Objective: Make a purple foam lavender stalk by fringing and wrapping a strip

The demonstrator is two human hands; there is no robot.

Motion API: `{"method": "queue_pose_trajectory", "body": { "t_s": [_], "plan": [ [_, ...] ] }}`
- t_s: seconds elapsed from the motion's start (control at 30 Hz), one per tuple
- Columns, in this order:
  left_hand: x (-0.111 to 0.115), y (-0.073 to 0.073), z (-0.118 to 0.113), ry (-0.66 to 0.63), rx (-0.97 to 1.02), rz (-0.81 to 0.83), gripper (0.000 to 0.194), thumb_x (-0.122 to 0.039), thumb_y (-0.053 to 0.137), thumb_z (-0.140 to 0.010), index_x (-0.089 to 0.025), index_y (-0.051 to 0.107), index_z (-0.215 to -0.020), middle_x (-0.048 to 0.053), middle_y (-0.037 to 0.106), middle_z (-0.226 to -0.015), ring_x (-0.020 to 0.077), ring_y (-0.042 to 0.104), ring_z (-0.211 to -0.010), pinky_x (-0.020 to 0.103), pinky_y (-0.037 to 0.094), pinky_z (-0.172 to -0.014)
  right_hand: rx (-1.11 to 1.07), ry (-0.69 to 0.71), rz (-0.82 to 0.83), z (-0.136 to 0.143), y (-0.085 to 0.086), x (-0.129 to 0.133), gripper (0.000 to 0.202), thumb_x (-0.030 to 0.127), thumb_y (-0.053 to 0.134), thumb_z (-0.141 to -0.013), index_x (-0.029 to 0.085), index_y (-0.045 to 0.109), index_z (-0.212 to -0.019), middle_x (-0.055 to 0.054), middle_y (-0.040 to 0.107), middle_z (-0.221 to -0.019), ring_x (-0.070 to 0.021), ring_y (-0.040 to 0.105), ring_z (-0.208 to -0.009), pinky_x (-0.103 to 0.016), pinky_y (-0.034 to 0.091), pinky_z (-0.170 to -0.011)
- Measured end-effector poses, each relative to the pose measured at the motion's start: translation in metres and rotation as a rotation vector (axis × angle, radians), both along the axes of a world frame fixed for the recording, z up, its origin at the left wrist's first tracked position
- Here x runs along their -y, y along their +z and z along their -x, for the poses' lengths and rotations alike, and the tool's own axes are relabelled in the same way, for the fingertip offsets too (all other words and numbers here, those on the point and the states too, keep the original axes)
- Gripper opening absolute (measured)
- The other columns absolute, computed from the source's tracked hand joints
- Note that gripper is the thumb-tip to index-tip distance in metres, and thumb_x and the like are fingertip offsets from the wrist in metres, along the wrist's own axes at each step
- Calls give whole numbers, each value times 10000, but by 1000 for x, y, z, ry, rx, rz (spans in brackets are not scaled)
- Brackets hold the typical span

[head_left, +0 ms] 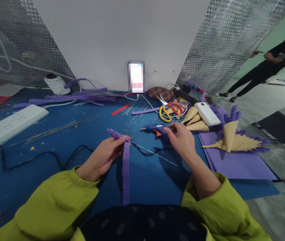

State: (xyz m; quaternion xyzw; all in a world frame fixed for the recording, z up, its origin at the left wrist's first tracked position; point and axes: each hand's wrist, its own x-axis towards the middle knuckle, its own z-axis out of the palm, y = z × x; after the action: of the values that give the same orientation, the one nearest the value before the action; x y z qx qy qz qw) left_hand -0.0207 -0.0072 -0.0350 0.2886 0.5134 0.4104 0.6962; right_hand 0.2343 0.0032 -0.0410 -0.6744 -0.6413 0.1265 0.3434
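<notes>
Between the thumb and fingers of my left hand (109,154) is a purple paper lavender flower (114,133), its curled tip pointing up and left. A long purple strip (126,170) hangs from it toward me, and a thin wire stem (154,153) sticks out to the right. My right hand (182,139) has its fingers closed at the handle of a blue glue gun (154,128) with an orange trigger. The gun's nozzle points left, low over the blue table; the handle is partly hidden by my fingers.
Yellow-and-red scissors (166,112), paper cones (197,126) and a white power bank (207,113) lie beyond my right hand. Purple sheets (237,164) carry a wrapped bouquet (229,142). A power strip (14,125), wires (57,129) and a black cord (49,153) lie left. A person stands far right.
</notes>
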Motion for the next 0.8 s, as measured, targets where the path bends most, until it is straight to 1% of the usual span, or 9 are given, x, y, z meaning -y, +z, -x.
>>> {"method": "queue_pose_trajectory", "body": {
  "t_s": [0.07,0.13,0.2,0.3,0.4,0.5,0.6,0.67,0.8],
  "plan": [
    [0,-1,0,-9,3,-6,275,-355,812,-716,-132,763,-869,10,674,-706,95,578,-629,203,455,-619,168,-74,94,-7,-1,-7,368,556,537,-893,201,634,-891,-66,676,-888,-210,608,-790,-298,373,-646],
    [1,-1,0,-20,5,-8,286,-360,817,-708,-132,763,-871,16,676,-712,101,584,-638,207,461,-623,250,-76,241,-8,-4,-12,421,607,492,-898,208,624,-886,-74,685,-859,-232,619,-790,-299,344,-610],
    [2,0,-1,-25,0,-2,286,-362,819,-707,-131,763,-866,22,681,-722,103,587,-644,207,465,-627,279,-50,352,-6,-7,-14,463,647,460,-895,212,620,-881,-81,688,-825,-247,625,-787,-299,326,-589],
    [2,1,-2,-28,-17,0,273,-359,814,-715,-133,765,-860,28,685,-729,104,586,-644,203,466,-622,263,-34,403,-3,-15,-18,462,647,488,-875,205,621,-878,-98,683,-820,-255,622,-791,-298,314,-579],
    [2,1,-2,-28,-17,-9,260,-350,814,-716,-137,768,-858,32,687,-730,108,588,-647,204,471,-620,65,-45,379,-6,-24,-23,351,540,579,-835,194,616,-787,-74,647,-760,-228,591,-751,-289,303,-576],
    [1,0,-1,-32,-12,-11,262,-350,814,-715,-138,770,-863,34,690,-735,111,595,-652,211,486,-638,-165,-11,367,-9,-31,-29,305,471,578,-809,190,580,-690,-20,569,-639,-178,547,-651,-268,324,-554],
    [0,0,-1,-32,-25,-29,279,-354,817,-711,-134,772,-875,40,695,-745,112,598,-655,212,490,-637,-295,28,357,-7,-29,-28,288,466,507,-833,195,539,-741,17,529,-600,-145,540,-565,-253,385,-525],
    [0,1,0,-19,-27,-45,290,-354,822,-702,-127,772,-875,48,702,-758,115,601,-663,211,490,-636,-428,50,261,-3,-22,-25,264,473,515,-820,211,495,-841,28,553,-671,-134,579,-583,-249,443,-551],
    [-2,3,0,20,-12,-45,296,-345,845,-668,-121,769,-846,43,698,-739,112,596,-654,207,482,-619,-830,145,-33,0,-9,-18,368,383,703,-690,232,482,-942,25,602,-814,-124,607,-616,-262,499,-606]
  ]
}}
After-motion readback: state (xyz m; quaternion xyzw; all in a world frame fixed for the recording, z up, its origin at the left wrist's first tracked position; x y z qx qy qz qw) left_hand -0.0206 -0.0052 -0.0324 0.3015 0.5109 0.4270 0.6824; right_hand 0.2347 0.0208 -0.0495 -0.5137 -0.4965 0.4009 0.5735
